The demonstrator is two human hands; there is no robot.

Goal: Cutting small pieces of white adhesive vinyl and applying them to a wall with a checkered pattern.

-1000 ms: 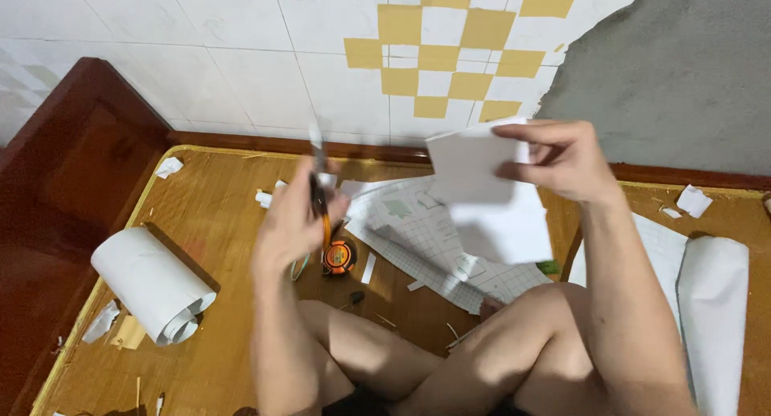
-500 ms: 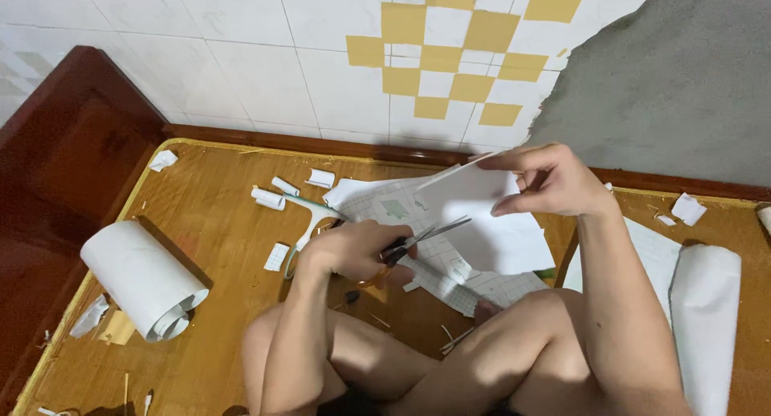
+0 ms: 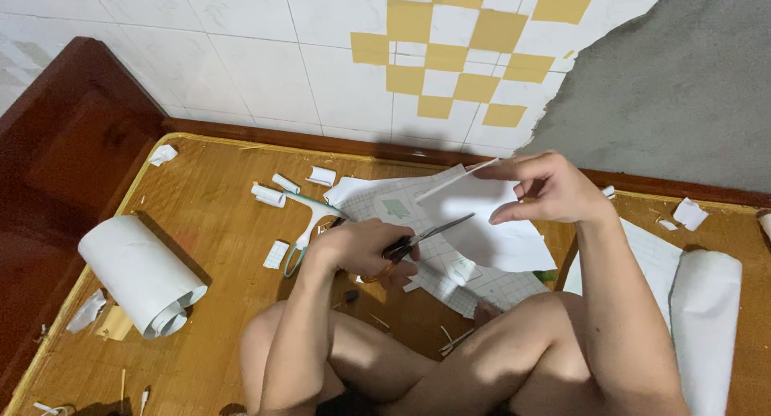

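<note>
— Nearest to you, what do you have?

— Your bare knees, crossed over a glossy woven mat (image 3: 201, 215) with a yellow border. Above them your left hand (image 3: 365, 251) is curled tight through the handles of scissors (image 3: 418, 239), the slim dark blades parted and aimed at the paper.

— And the paper?

— A thin, smooth white sheet (image 3: 490, 223), held up off the mat. Your right hand (image 3: 550, 191) pinches its top edge, fingers closed on it. Beneath lies a gridded backing sheet (image 3: 474, 283).

— Room around you?

— To your left, a fat white paper roll (image 3: 140, 275) and curled scraps (image 3: 269, 195); another roll (image 3: 707, 320) to your right. Farther off, a dark wooden rail (image 3: 72, 135), then the tiled wall (image 3: 265, 55).
</note>
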